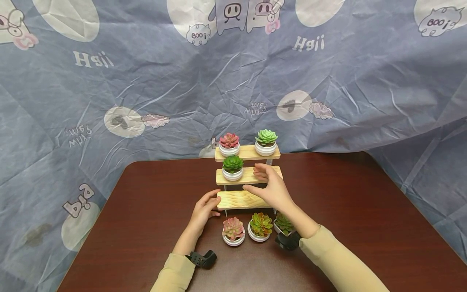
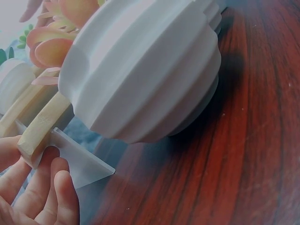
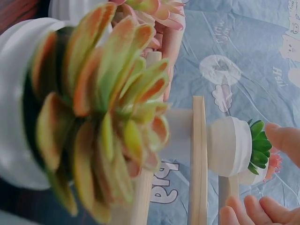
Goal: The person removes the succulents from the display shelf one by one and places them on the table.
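Observation:
A three-step wooden plant stand (image 1: 237, 199) with clear side supports stands on the table. My left hand (image 1: 202, 207) pinches the left end of its lowest board, thumb above and fingers below, as the left wrist view shows. Spread over the right part of the lower and middle boards, my right hand (image 1: 275, 190) has nothing between thumb and fingers. Just left of it, a dark green succulent (image 1: 232, 164) in a white pot sits on the middle board. The top board bears a red succulent (image 1: 229, 140) at left and a light green succulent (image 1: 266, 138) at right.
In front of the stand, a pink succulent (image 1: 233, 229) and a yellow-green succulent (image 1: 260, 224) stand in white pots. Another green succulent (image 1: 283, 223) is partly hidden under my right forearm. Behind the dark red table (image 1: 164, 178) hangs a blue printed cloth (image 1: 204, 89).

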Demonstrator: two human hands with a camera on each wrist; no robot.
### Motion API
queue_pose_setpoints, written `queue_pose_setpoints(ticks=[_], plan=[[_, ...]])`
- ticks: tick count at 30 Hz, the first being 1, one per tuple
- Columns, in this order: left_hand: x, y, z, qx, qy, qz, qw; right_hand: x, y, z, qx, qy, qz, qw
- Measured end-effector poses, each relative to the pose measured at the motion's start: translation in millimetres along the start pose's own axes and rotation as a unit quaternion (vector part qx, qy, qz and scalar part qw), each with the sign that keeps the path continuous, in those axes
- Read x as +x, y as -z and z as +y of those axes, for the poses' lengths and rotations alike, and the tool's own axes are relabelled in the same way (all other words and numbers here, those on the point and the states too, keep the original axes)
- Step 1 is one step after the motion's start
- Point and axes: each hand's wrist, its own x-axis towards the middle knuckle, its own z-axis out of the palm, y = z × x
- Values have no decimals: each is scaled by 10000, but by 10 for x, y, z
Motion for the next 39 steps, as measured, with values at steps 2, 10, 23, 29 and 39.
queue_pose_setpoints(ticks=[2,10,23,29,39], plan=[[0,-1,2,7,4,2,10000,19,-22,-8,-7,-26,-19,10000],[2,6,24,-43,100,-68,9999,88,-120,-48,56,-131,-39,9999],[-4,11,2,-35,16,-96,9999,161,-224,-119,273,-186,-36,9994],[-12,13,-12,-62,-26,-75,9999,222,-282,-112,287,-185,21,9994],[-17,16,4,26,-56,-118,9999,291,-345,-121,427,-550,3,9976]])
